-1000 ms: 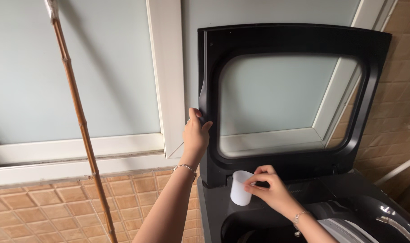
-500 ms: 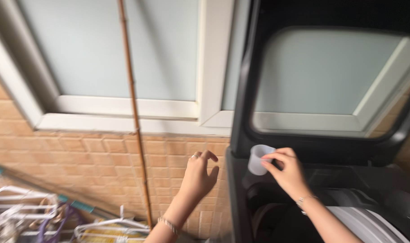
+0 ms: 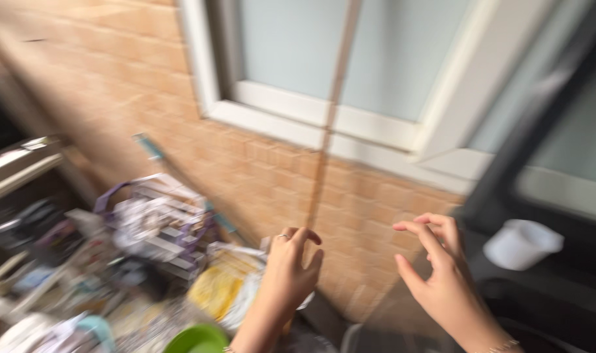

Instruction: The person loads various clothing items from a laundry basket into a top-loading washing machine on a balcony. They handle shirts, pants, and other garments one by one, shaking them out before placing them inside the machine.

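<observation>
While both hands hung empty, the white cup point(image 3: 522, 243) sat alone on the black washer point(image 3: 560, 287).
Right hand point(image 3: 442, 278) spread open just left of the cup; left hand point(image 3: 291, 268) loosely curled, holding nothing, before the brick wall point(image 3: 259, 170); blurred clutter of hangers point(image 3: 157, 225) lay at left.

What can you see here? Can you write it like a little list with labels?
place: tan tiled wall under a white-framed window
left hand: open, empty, fingers curled
right hand: open, empty, fingers spread
white plastic cup: on the black washing machine, apart from the right hand
thin brown pole: leaning against the wall
pile of clothes hangers: lower left, blurred
</observation>
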